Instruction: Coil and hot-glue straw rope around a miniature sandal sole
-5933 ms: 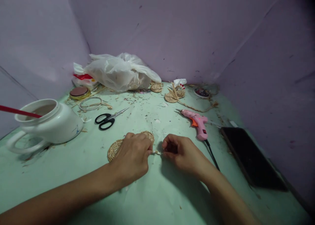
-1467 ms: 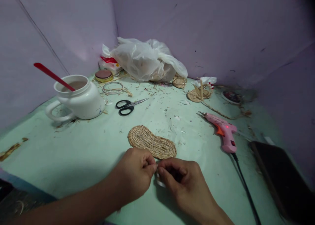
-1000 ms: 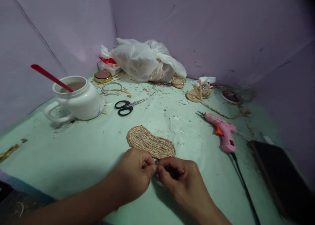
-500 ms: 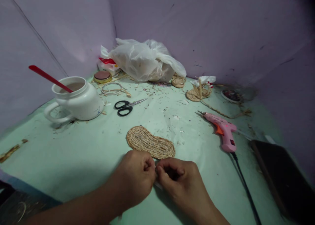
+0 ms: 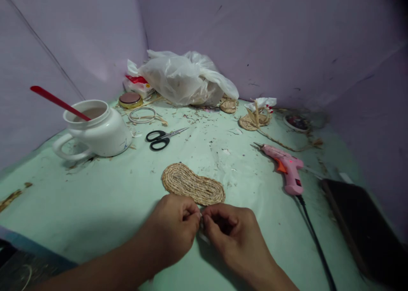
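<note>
A flat woven straw piece (image 5: 193,184), shaped like a shoe sole, lies on the pale green table cover (image 5: 95,197). Just in front of it my left hand (image 5: 174,229) and my right hand (image 5: 231,235) meet fingertip to fingertip. Both hands are closed in a pinch on something small and pale between them, too small to name. Neither hand touches the woven piece.
A white jug (image 5: 97,129) with a red stick stands at the left. Black scissors (image 5: 161,139) lie behind the woven piece. A pink glue gun (image 5: 285,167) with its black cord lies at the right, next to a dark tablet (image 5: 360,231). A plastic bag (image 5: 185,78) and small straw coils (image 5: 253,121) sit at the back.
Since the oldest frame my hands have come off the woven piece and nearer to me, and the view has swung. Over the last second they stay pinched together, nearly still.
</note>
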Tool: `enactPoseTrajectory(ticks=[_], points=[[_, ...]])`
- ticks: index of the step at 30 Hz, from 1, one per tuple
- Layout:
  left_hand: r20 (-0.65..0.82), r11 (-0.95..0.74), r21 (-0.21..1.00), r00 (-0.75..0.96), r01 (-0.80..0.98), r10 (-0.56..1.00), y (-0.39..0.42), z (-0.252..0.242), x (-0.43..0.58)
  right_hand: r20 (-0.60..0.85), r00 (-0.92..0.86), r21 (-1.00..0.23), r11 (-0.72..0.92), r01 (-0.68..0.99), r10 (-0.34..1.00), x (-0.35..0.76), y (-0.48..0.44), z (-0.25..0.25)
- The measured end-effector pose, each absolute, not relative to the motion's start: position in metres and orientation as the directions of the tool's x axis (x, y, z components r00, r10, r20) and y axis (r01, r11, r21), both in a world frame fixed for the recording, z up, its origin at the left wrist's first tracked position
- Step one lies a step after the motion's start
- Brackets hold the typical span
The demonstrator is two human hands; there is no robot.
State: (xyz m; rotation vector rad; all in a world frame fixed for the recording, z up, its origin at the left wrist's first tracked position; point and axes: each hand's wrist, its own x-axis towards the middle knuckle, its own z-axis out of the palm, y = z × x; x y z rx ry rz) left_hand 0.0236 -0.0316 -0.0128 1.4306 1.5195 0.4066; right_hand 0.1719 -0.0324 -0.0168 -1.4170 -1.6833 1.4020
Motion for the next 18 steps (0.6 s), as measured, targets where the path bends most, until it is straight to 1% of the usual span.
enactPoseTrajectory(ticks=[5, 10, 14, 18], points=[[-0.38, 0.223, 0.77, 0.149, 0.597, 0.913, -0.0343, -0.0153, 0.0226, -0.203, -0.308, -0.921, -0.075, 0.381, 0.929, 0.1709, -0.0328, -0.0171], [-0.399, 0.246, 0.769, 0.142, 0.59, 0.906, -0.034, -0.0107, 0.0247, -0.2, -0.29, -0.902, -0.06, 0.427, 0.936, 0.1702, -0.0319, -0.0168], [-0.391, 0.252, 0.782, 0.134, 0.57, 0.911, -0.0329, -0.0091, 0.0254, -0.157, -0.261, -0.875, -0.012, 0.483, 0.952, 0.1701, -0.0315, -0.0171], [-0.387, 0.256, 0.792, 0.132, 0.554, 0.912, -0.0335, -0.0097, 0.0248, -0.158, -0.284, -0.899, -0.018, 0.437, 0.946, 0.1719, -0.0321, -0.0171]])
